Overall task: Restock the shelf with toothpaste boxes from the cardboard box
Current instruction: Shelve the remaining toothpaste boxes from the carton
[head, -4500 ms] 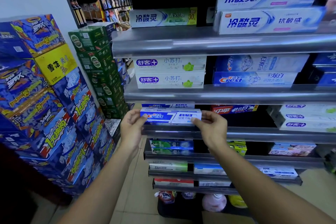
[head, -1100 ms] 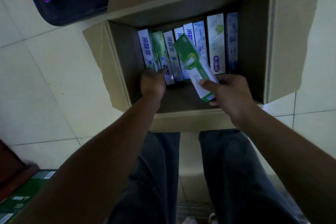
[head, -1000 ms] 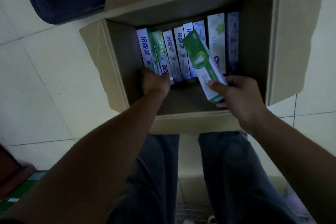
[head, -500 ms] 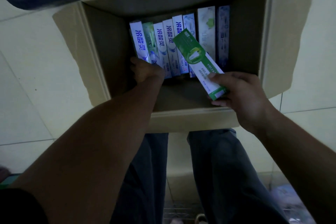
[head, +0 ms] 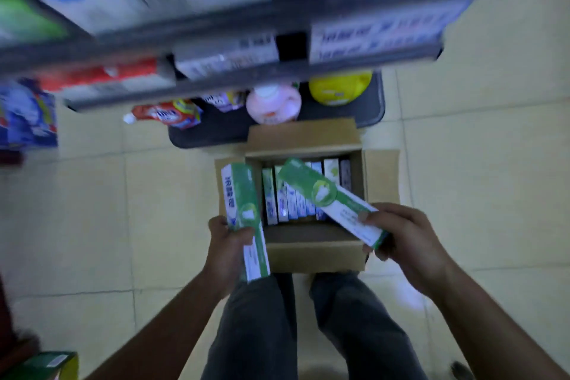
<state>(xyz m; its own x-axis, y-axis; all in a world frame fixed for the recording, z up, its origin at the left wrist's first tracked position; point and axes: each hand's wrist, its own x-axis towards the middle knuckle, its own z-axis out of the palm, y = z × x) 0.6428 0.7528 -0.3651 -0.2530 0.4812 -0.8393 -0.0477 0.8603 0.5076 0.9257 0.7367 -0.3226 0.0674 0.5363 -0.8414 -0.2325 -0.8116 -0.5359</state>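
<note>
Head view (steep) over cardboard box (head: 314, 256)

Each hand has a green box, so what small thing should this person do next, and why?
Probably raise both toward the shelf: the left hand grips one green toothpaste box, the right hand a second green box, both above the cardboard box; no hand is free.

Dim, bluish-green light throughout. The shelves (head: 197, 26) along the top smear with heavy motion blur — the cardboard box (head: 314, 256) at centre is sharper, though soft. Wide-angle distortion bends the floor tiles (head: 77, 210) near the edges.
</note>
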